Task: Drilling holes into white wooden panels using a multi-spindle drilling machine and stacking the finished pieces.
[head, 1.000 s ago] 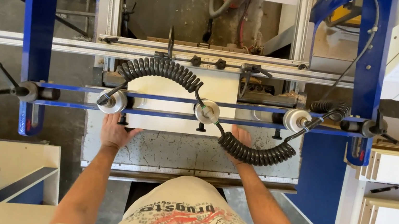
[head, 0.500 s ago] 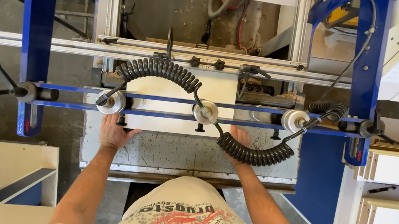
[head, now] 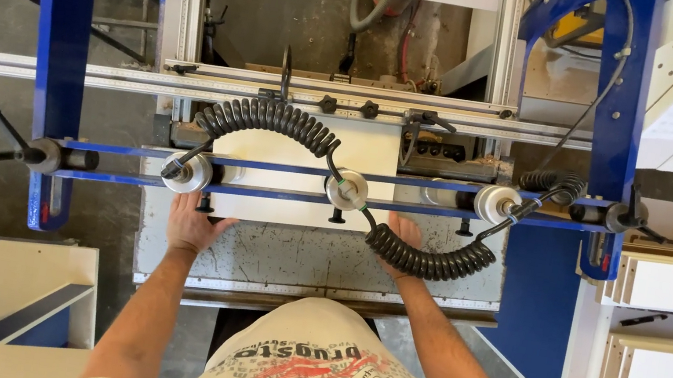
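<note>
Head view: both hands lie open and flat, left hand (head: pixel 191 225) and right hand (head: pixel 401 230) pressing the near edge of one white panel (head: pixel 303 177) on the machine surface (head: pixel 291 253), beneath two blue bars (head: pixel 284 181) carrying three silver rollers (head: pixel 347 189) and two coiled cables (head: pixel 424 260).

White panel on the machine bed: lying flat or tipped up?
Flat. The white panel lies on the bed under the blue clamp bar, both hands at its near edge.

panel (head: pixel 302 179): plain cream-white
frame (head: pixel 61 41): bright blue
hoses (head: pixel 272 117): black, coiled
machine bed (head: pixel 300 255): grey, speckled, below panel
shirt (head: pixel 318 373): beige, red-black print
</note>
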